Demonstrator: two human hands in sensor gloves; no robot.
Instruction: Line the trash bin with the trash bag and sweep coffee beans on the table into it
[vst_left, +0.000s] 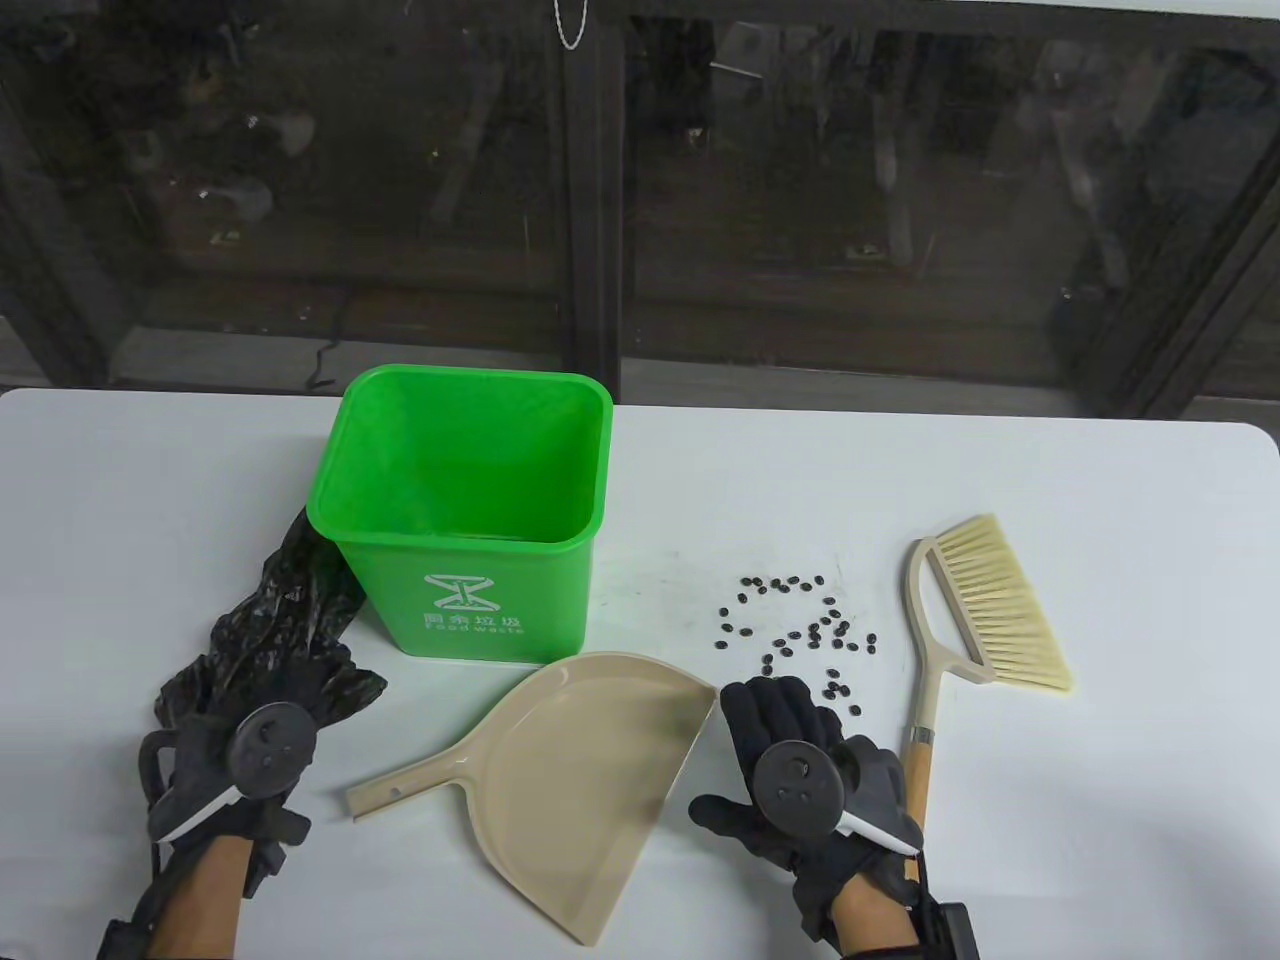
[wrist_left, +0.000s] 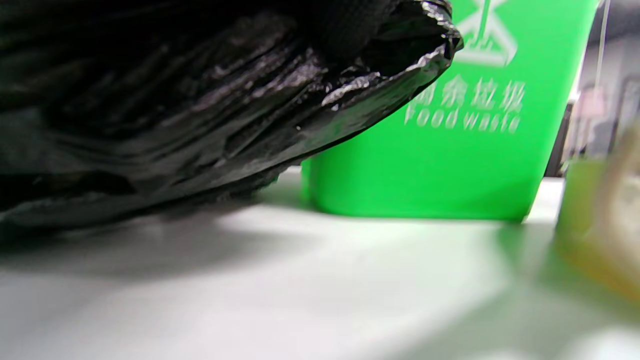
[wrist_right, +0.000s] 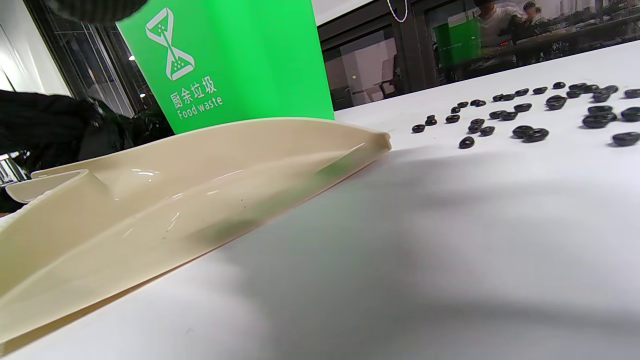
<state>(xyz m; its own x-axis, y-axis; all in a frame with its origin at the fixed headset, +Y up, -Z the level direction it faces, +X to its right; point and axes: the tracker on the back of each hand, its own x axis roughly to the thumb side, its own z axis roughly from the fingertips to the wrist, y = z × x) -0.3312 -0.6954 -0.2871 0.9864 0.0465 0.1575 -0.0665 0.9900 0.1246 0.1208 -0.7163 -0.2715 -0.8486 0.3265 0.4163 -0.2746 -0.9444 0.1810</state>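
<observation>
The green trash bin (vst_left: 470, 600) stands unlined at the table's centre left, marked "Food waste". A crumpled black trash bag (vst_left: 290, 610) lies against its left side. My left hand (vst_left: 215, 750) is on the bag's near end, fingers curled into it; in the left wrist view the bag (wrist_left: 200, 100) fills the top and hides the fingers, with the bin (wrist_left: 440, 165) behind. Several coffee beans (vst_left: 800, 630) are scattered right of the bin. My right hand (vst_left: 790, 740) rests flat on the table just below the beans, holding nothing.
A beige dustpan (vst_left: 570, 760) lies between my hands, mouth towards the beans; in the right wrist view the dustpan (wrist_right: 175, 190) is close on the left. A beige brush (vst_left: 1000, 610) with a wooden handle lies right of the beans. The white table (vst_left: 1000, 880) ends at a dark window.
</observation>
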